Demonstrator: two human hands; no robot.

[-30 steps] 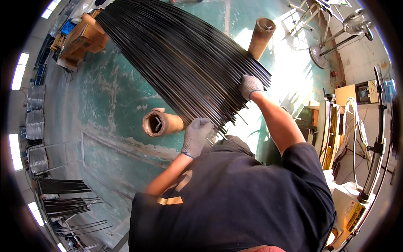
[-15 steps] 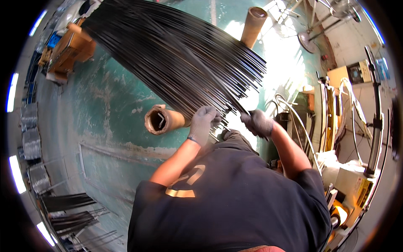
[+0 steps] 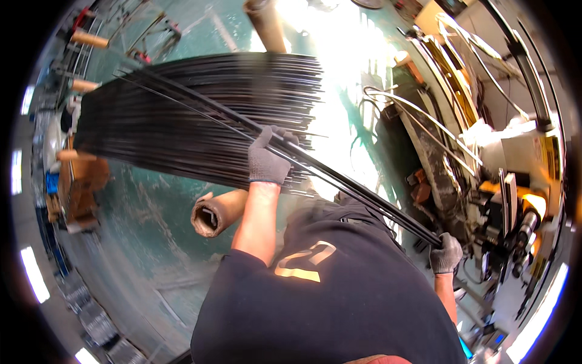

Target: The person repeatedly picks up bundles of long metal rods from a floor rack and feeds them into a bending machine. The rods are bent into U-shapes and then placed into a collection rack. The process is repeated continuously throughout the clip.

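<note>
Both my hands wear grey gloves and hold a small bundle of long black rods (image 3: 351, 188), which slants across my front from upper left to lower right. My left hand (image 3: 268, 156) wraps round the rods near their middle. At their right end my right hand (image 3: 446, 253) closes on them, low and out to the side. Beneath the far part of the bundle lies a wide layer of many similar black rods (image 3: 182, 121), their near-right ends uneven. Motion blurs part of that layer.
A cardboard tube (image 3: 218, 212) supports the layer's near side; another tube (image 3: 265, 24) stands beyond it. Machinery with a dark cylinder (image 3: 528, 224) is close on my right, beside pale looping cables (image 3: 424, 124). A cardboard box (image 3: 82, 182) sits at the left.
My right hand has swung right and down, drawing the bundle's end away from the layer. My left hand has moved from the layer's edge onto the bundle. The view has turned right.
</note>
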